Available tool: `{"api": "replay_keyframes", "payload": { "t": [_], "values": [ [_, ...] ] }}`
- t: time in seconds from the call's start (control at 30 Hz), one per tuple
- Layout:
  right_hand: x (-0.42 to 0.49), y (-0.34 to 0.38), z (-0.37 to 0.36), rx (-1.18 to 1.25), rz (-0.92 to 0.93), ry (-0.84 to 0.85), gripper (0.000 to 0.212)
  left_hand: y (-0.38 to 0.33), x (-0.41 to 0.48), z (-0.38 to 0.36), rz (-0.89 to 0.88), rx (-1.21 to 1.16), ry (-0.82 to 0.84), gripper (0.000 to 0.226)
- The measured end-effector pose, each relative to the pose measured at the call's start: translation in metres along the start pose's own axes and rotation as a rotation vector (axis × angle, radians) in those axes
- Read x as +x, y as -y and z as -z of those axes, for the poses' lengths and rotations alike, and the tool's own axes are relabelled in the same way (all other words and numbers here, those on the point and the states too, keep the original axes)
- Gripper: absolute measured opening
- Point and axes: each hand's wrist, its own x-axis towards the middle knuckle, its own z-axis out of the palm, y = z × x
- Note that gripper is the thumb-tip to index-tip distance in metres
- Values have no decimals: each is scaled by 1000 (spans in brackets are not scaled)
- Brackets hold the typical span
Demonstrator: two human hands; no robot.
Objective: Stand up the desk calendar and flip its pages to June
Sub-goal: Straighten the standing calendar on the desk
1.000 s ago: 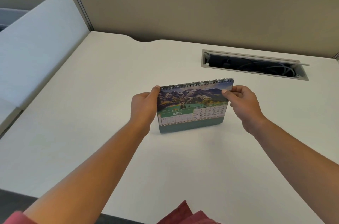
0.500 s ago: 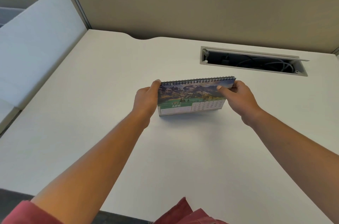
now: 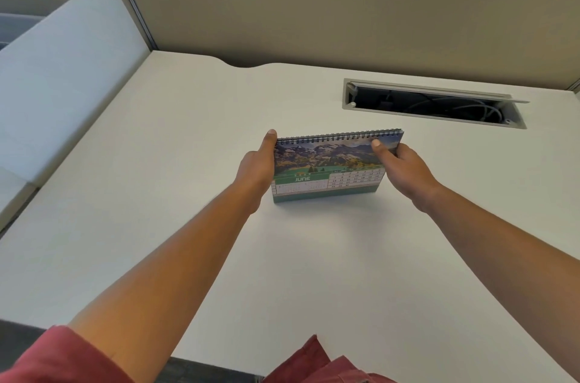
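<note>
The desk calendar (image 3: 329, 167) stands upright on the white desk (image 3: 188, 194), spiral binding on top. Its front page shows a mountain photo above a green band reading JUNE and a date grid. My left hand (image 3: 255, 167) clasps the calendar's left edge, thumb tip at the top left corner. My right hand (image 3: 403, 170) grips the right edge, thumb pressed on the front page near the top right corner. The calendar's back and base are hidden.
An open cable slot (image 3: 430, 104) with wires lies in the desk behind and right of the calendar. A beige partition (image 3: 345, 12) with labels 007 and 008 borders the back. A pale grey divider (image 3: 62, 68) stands to the left.
The calendar moved slightly away from me across the desk, both hands staying on its edges. Its face now leans back a little more, and the camera has tilted.
</note>
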Motion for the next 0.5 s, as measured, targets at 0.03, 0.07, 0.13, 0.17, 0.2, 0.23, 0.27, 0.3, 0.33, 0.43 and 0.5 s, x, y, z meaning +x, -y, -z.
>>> {"api": "replay_keyframes", "payload": {
  "t": [0.03,0.07,0.13,0.17,0.2,0.23,0.27,0.3,0.33,0.43,0.5],
  "values": [
    [0,0,1,2,-5,6,58,1,0,0,0,9,3,87],
    [-1,-1,2,1,-9,10,57,2,-1,-1,-3,18,1,89],
    [-1,-1,4,-4,-11,11,52,3,-3,-2,-13,30,-17,89],
    [-1,-2,4,-4,-11,10,48,3,-4,-2,-20,37,-29,87],
    [0,-2,5,-3,-10,5,44,4,-4,-3,-25,43,-40,84],
    [1,-3,6,-4,-5,-2,42,4,-4,-3,-30,49,-50,81],
    [1,-3,6,-5,3,-12,40,3,-4,-3,-35,55,-58,79],
    [1,-4,6,-10,11,-22,38,3,-5,-2,-41,61,-66,78],
    [2,-4,6,-9,17,-33,38,4,-4,-2,-46,76,-69,78],
    [2,-7,6,10,14,-42,43,4,-3,-3,-49,90,-64,80],
    [2,-9,6,13,10,-49,48,6,-4,-4,-57,98,-68,80]
  ]
}}
